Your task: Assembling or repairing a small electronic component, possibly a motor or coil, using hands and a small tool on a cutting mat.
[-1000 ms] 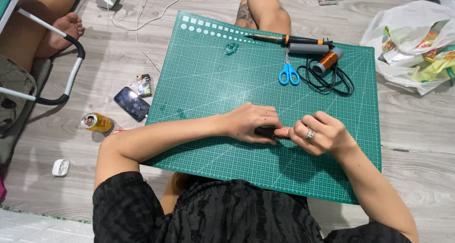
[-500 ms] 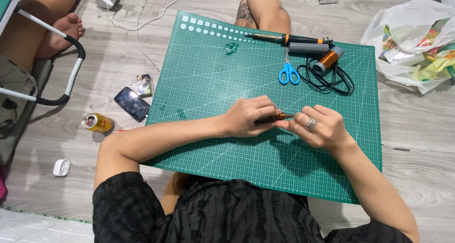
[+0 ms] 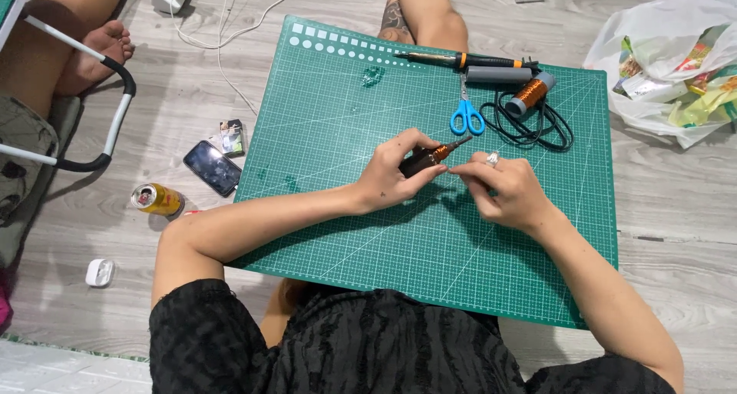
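Note:
My left hand (image 3: pixel 395 171) grips a small dark rod wound with copper wire (image 3: pixel 432 157), its tip pointing right and up. My right hand (image 3: pixel 503 190), with a ring on one finger, pinches at the rod's tip; a thin wire between its fingers is too fine to make out. Both hands hover over the middle of a green cutting mat (image 3: pixel 345 102) lying on the floor.
On the mat's far edge lie a soldering iron (image 3: pixel 468 60), a grey cylinder (image 3: pixel 499 74), a copper wire spool (image 3: pixel 530 94), blue scissors (image 3: pixel 466 114) and a black cable (image 3: pixel 537 129). Left of the mat are a phone (image 3: pixel 213 167), a can (image 3: pixel 156 199). A plastic bag (image 3: pixel 668 64) sits right.
Both hands have lifted slightly and turned the rod, so its copper winding and tip now show between them; the right hand has shifted to pinch at the tip.

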